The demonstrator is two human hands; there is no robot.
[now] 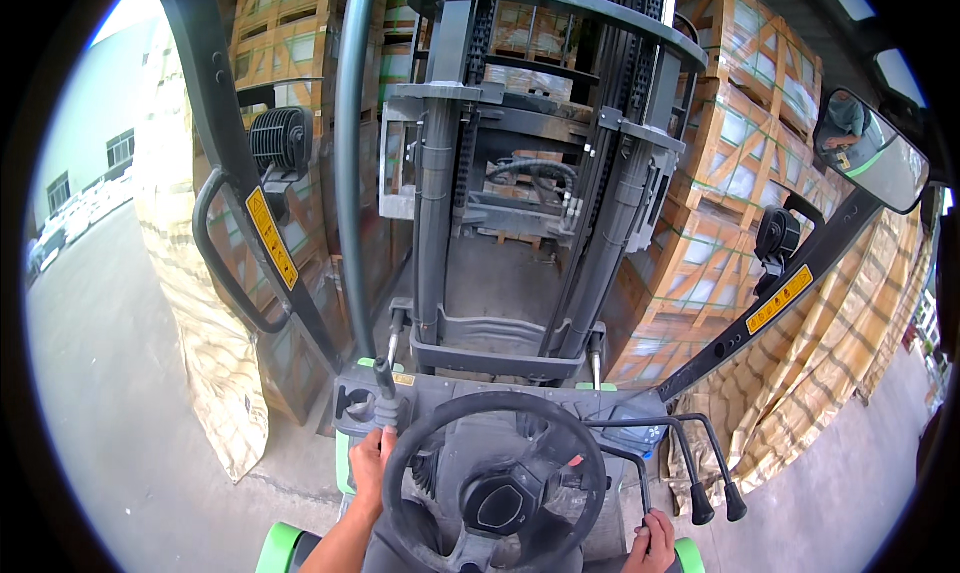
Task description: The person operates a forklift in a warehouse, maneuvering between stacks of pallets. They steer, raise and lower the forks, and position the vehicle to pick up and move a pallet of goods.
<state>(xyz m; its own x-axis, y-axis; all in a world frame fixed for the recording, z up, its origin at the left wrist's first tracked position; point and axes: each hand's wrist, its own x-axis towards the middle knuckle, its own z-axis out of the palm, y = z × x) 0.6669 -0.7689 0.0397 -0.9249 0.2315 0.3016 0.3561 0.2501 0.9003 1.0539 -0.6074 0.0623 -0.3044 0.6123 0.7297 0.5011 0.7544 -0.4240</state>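
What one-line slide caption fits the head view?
Forklift operator's left hand on the steering wheel, right hand on a control lever, mast facing stacked crates.

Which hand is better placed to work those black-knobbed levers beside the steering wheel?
Likely the right hand: it rests on one lever, the other levers just beside it. The left hand grips the steering wheel.
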